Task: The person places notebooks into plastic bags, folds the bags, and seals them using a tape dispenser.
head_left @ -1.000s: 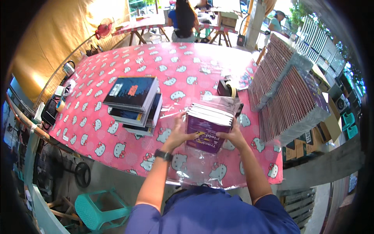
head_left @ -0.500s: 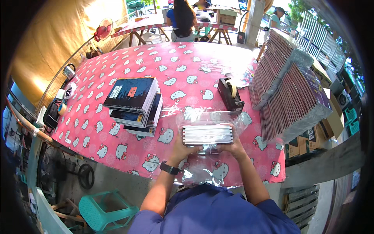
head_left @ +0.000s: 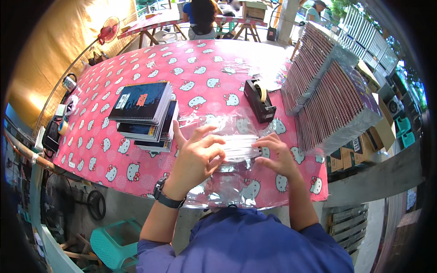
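Observation:
In front of me a small stack of notebooks [head_left: 240,148] stands with its white page edges facing up to view, on a sheet of clear plastic wrap [head_left: 232,179]. My left hand [head_left: 195,154] is at the left end of the stack, fingers spread and partly curled over it, thumb raised. The right end sits between the fingers and thumb of my right hand [head_left: 276,155]. To the left, a pile of spiral notebooks [head_left: 142,107] with dark covers lies slightly staggered. Beyond the wrap is a black tape dispenser [head_left: 260,101] with a tape roll.
Tall wrapped stacks of spiral notebooks [head_left: 330,109] line the table's right side. A pink patterned cover [head_left: 154,68] lies over the table. Cardboard boxes [head_left: 353,154] are at the right, a green stool [head_left: 111,243] below left. A person [head_left: 202,20] sits at the far table.
My left hand has loosened from the notebook stack, its fingers now spread above it. The right hand remains at the right end. The whole view has shifted slightly.

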Demonstrator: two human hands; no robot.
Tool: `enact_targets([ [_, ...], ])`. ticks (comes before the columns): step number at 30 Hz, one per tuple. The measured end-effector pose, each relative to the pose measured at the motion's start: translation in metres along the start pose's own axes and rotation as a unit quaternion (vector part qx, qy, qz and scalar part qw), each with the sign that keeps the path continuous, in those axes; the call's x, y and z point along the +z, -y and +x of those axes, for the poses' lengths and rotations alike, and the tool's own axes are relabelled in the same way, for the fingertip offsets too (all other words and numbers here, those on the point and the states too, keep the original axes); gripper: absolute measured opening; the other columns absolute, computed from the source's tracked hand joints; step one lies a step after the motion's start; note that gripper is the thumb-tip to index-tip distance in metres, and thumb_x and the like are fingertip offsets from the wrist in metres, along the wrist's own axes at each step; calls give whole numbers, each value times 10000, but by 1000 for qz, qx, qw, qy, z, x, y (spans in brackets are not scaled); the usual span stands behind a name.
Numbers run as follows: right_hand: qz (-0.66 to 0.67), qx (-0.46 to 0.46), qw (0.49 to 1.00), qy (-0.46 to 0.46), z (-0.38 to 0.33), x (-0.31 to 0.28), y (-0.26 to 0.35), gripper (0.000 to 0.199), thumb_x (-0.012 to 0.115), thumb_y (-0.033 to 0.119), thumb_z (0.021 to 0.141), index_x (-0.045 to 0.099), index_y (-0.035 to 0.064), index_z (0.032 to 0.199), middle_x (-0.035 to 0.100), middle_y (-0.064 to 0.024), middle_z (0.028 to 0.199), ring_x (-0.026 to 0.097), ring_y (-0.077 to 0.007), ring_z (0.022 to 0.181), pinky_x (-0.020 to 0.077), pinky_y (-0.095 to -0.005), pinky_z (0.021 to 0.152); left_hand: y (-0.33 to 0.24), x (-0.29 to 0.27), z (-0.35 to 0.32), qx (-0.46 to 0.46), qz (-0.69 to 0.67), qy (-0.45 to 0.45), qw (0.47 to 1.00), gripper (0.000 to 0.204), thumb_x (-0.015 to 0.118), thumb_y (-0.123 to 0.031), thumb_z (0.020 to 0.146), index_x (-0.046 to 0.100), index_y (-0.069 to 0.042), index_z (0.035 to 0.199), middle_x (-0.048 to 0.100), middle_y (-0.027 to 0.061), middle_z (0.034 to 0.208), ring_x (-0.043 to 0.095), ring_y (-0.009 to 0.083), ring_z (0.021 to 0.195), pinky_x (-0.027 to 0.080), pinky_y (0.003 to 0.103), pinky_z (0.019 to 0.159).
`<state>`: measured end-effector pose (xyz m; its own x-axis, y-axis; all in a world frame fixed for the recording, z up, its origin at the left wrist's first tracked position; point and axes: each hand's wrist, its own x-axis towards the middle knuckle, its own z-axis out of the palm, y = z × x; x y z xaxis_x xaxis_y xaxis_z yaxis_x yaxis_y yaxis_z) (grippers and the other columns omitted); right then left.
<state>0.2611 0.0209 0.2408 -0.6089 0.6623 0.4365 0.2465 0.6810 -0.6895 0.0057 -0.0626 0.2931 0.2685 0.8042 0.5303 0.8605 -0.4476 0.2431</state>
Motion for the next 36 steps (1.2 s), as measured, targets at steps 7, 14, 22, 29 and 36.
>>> enact_targets([
  [7,-128,-82,983,98,16,13,19,413,700,188,638,671,154,1049,595,-33,1167,508,-234,1075,300,-414,963,11,-1,-19,75,-66,-27,995,213,702,-371,752,649,-165,756,636,-19,979,511,203,1112,37,532,1090],
  [14,-142,-120,962,200,21,7,9,649,712,220,583,577,247,1217,422,-50,1392,350,-258,1299,249,-445,1019,33,59,-62,-43,-162,-42,985,658,459,-625,839,539,-91,1215,510,92,1277,445,294,1207,145,469,1060],
  [22,-131,-76,954,261,24,5,6,768,739,270,568,505,292,1299,305,-61,1470,204,-303,1376,167,-588,1039,51,45,-41,21,-155,137,978,785,556,-674,726,498,-144,1303,408,74,1408,242,265,1370,120,552,1056],
  [29,186,78,932,301,66,-8,-28,653,723,407,726,528,134,1287,403,-145,1398,453,-216,1174,340,-382,1010,36,37,-22,53,-53,214,974,791,634,-652,659,507,-205,1300,385,18,1426,250,289,1363,123,590,1069],
  [36,82,264,932,-233,63,-40,-225,424,537,370,905,637,-16,1049,680,-103,819,631,-162,737,488,-309,717,37,43,-18,80,-88,199,973,744,635,-637,680,512,-218,1282,388,17,1421,280,293,1347,233,559,1052],
])
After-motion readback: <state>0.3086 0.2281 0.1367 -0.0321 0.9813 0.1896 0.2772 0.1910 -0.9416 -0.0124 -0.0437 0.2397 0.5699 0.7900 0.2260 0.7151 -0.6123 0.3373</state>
